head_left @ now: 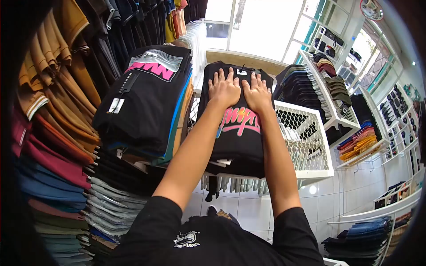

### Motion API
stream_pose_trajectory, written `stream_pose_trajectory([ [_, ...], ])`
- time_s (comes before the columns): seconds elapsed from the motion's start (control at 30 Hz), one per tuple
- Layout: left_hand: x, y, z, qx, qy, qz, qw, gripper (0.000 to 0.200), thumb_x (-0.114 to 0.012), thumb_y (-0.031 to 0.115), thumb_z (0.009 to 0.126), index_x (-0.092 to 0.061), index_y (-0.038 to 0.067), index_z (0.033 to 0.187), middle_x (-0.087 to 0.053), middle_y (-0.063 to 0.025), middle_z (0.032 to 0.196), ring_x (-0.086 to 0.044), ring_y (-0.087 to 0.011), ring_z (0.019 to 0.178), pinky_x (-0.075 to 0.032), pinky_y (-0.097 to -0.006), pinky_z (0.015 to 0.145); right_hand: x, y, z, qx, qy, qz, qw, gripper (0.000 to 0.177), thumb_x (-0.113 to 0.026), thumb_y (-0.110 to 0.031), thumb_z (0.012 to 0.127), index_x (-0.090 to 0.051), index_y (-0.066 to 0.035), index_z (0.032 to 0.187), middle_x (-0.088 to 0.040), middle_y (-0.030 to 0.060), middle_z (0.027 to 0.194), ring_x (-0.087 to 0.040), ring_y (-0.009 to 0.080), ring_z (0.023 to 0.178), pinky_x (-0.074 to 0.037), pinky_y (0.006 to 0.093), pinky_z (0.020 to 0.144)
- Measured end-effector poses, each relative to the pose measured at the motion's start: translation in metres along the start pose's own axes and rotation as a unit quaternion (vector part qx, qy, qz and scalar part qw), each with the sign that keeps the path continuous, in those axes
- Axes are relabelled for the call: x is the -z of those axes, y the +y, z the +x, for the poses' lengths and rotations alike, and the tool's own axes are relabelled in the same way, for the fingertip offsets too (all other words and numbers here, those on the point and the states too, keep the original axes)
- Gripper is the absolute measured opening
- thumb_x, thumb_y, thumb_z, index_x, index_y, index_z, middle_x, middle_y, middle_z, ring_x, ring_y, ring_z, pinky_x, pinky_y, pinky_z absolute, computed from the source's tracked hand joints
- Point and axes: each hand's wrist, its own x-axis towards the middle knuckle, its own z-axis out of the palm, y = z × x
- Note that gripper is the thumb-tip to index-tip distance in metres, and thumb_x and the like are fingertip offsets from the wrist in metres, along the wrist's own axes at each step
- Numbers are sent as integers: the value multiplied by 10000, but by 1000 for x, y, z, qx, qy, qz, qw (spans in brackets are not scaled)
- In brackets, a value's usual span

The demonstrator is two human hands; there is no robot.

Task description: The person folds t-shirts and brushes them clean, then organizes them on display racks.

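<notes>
Both my arms reach forward to a folded black T-shirt (239, 148) with a pink and orange script print, lying on a white mesh rack. My left hand (224, 88) rests flat on its upper part, fingers spread. Beside it my right hand (257, 92) is also laid flat, fingers pointing away from me. A white neck label (241, 72) shows just beyond and between the hands. My forearms cover the shirt's sides and part of the print. Close to the left stands a stack of folded shirts (146, 106), its top one black with a pink print and a white tag.
Hanging brown, red and blue shirts (57, 133) fill the left side. The white mesh rack (306, 133) extends to the right. Farther right are a rack of dark folded clothes (301, 88), yellow folded items (359, 144) and folded jeans (361, 239). A bright window (262, 26) is ahead.
</notes>
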Motion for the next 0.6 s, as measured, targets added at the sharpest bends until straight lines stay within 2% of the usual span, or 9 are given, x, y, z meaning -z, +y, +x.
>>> stream_pose_trajectory([
  [0.07,-2,-3,-2,-15,15,6,1000,622,-332,444,1056,-327,155,1607,-266,-227,1653,-239,-397,1536,-181,-556,1243,-4,3,-5,18,24,-21,999,747,-337,-555,1034,-306,-71,1602,-256,212,1663,-244,403,1536,-198,539,1240],
  [0.27,-11,-7,-2,-16,27,-5,1000,619,-342,443,1053,-341,157,1602,-278,-231,1647,-253,-402,1530,-191,-558,1239,-7,3,-10,-10,15,23,1000,746,-343,-565,1027,-300,-103,1610,-244,185,1675,-252,371,1540,-202,516,1243],
  [0.33,-8,-5,-2,-6,16,-10,1000,617,-349,442,1051,-349,158,1599,-288,-234,1642,-263,-407,1524,-197,-557,1238,-7,4,-11,-3,45,30,999,730,-370,-556,1023,-370,-83,1579,-306,208,1645,-310,388,1512,-247,516,1226],
  [0.37,-4,-5,-3,-14,12,-30,999,614,-350,420,1052,-355,132,1594,-276,-239,1646,-238,-396,1536,-156,-543,1251,-8,6,-10,18,73,41,996,718,-384,-553,1021,-414,-69,1551,-357,222,1613,-351,400,1486,-277,518,1211],
  [0.43,2,-7,-14,-32,27,-50,998,616,-367,439,1051,-383,121,1578,-306,-263,1624,-256,-418,1524,-171,-558,1242,-3,8,-20,48,126,69,989,677,-446,-526,1013,-526,-28,1465,-484,266,1511,-454,436,1408,-347,528,1165],
  [0.47,7,-10,-19,-45,29,-61,997,613,-374,441,1053,-393,116,1571,-315,-274,1615,-264,-430,1518,-180,-568,1236,-1,13,-32,46,130,71,988,677,-446,-526,1013,-526,-28,1465,-484,266,1511,-454,436,1408,-347,528,1165],
  [0.5,20,-12,-34,-50,30,-60,996,613,-374,441,1053,-393,116,1571,-315,-274,1615,-264,-430,1518,-180,-568,1236,5,18,-54,84,117,87,986,650,-462,-497,1019,-527,-26,1462,-487,272,1506,-456,439,1405,-348,529,1161],
  [0.57,46,-21,-100,-114,-43,-56,991,598,-373,432,1064,-408,103,1561,-333,-270,1608,-274,-441,1510,-207,-570,1221,21,12,-119,121,115,123,978,582,-493,-421,1031,-534,-22,1453,-493,282,1494,-461,446,1399,-352,527,1154],
  [0.6,45,-31,-136,-135,-12,-90,987,574,-375,409,1074,-416,98,1555,-352,-254,1604,-283,-442,1505,-227,-557,1214,28,4,-162,116,123,146,975,543,-510,-375,1038,-539,-19,1446,-498,286,1488,-463,452,1395,-355,525,1149],
])
